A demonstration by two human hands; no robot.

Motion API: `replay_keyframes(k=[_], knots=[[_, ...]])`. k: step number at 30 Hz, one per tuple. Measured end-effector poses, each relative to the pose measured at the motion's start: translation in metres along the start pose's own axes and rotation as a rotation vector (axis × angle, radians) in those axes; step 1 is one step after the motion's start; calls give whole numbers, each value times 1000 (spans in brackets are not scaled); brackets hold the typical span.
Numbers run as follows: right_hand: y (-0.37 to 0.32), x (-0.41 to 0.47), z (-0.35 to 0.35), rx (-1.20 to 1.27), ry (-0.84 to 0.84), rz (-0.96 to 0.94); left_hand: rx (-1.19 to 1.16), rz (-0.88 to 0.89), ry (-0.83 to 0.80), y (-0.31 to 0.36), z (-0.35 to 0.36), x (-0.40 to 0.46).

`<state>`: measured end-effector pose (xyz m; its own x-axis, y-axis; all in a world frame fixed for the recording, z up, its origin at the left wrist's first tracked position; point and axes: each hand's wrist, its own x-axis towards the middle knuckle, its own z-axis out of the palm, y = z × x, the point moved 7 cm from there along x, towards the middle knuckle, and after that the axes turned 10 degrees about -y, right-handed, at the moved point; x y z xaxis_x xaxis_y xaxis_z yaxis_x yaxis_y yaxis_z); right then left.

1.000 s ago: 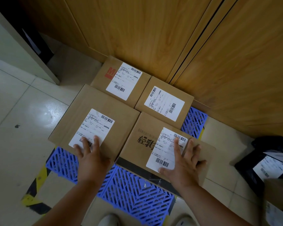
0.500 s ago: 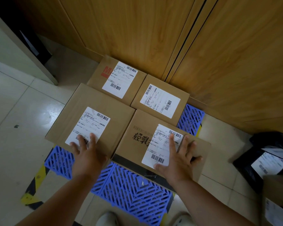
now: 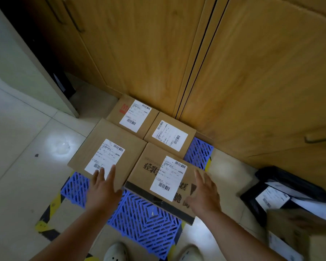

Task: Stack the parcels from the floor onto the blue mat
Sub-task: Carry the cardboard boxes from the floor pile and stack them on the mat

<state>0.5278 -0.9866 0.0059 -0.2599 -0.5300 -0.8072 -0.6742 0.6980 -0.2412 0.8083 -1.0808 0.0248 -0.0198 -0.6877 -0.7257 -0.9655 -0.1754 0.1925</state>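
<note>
Head view: single wide-angle camera, worn high, looking steeply down.
Faces wooden cabinet doors (image 3: 233, 72); tiled floor (image 3: 17, 147) and blue mat (image 3: 145, 219) lie close below; frame edges bowed.

The scene is dimly lit, with a soft white glare patch reflected on the glossy floor tile (image 3: 59, 146) at the left and a fainter sheen on the tile at lower centre; the upper left corner is lost in deep shadow. Wide-angle distortion is seen at the edges, where the wooden cabinet doors (image 3: 233, 72) are bent and splayed outward. The centre is rendered fairly sharp, so label barcodes are resolved, while the cardboard box (image 3: 290, 232) at the lower right is smeared by blur.
</note>
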Motion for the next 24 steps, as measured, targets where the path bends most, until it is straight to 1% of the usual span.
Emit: replay_keyframes(k=[2,4,7,10,15,19,24], knots=[[20,-13,-10,210,-18,65,-26,8,-1,14,-9,-16],[41,-21,-14,341,-47,113,-71,12,8,23,-13,-25],[71,-20,-3,410,-94,161,-73,29,-30,28,2,-22],[93,-8,23,508,-139,209,-48,20,-94,22,30,-4],[105,19,77,683,-176,226,38,27,-153,2,76,30],[105,37,105,702,-122,201,81,76,-144,-3,100,52],[103,49,115,662,-44,169,132,122,-107,-4,110,73]])
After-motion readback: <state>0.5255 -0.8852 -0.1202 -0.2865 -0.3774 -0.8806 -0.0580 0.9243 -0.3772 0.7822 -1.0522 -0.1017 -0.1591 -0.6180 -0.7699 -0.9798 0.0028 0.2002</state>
